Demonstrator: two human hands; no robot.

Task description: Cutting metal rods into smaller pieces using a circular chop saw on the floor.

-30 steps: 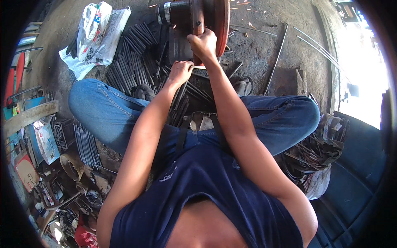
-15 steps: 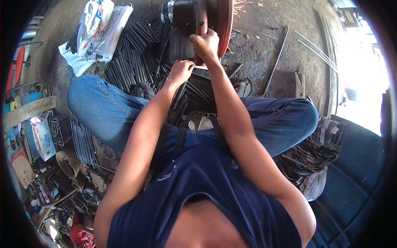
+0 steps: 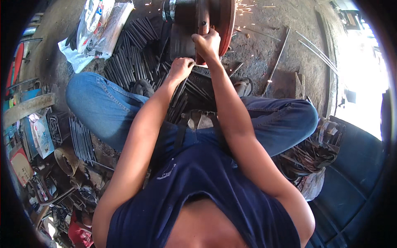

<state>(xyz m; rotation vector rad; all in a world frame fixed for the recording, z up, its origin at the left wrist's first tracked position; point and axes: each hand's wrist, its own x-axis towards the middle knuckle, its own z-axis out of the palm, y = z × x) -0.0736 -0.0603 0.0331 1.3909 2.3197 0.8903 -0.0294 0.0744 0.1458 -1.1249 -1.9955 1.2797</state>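
Short metal piece point(image 3: 201, 66): pale, thin, only partly visible, pinched between both hands low against the front of the red grinding wheel point(image 3: 225, 25). It sits at the top centre of the view, straight ahead of the person, above the knees. Its long axis seems to run roughly left to right, across the wheel's face; too small to be sure.

Right hand point(image 3: 208, 43): closed, fingers curled over the piece's upper end, knuckles touching or just beside the wheel's rim. This is the hand nearer the wheel.

Left hand point(image 3: 181, 68): closed in a pinch on the piece's near end, just below and left of the right hand, a little farther from the wheel.

Sparks point(image 3: 248, 7) fly off to the right of the wheel's top edge, away from both hands.

Dark motor housing point(image 3: 182, 16) sits immediately left of the wheel.

Outward: a heap of dark metal rods point(image 3: 132, 53) lies on the floor left of the hands, spreading under the forearms. White plastic bag point(image 3: 89, 37) farther left. Long thin bars point(image 3: 281, 53) on the dirt floor to the right. Tangle of scrap point(image 3: 310, 153) beside the right knee.
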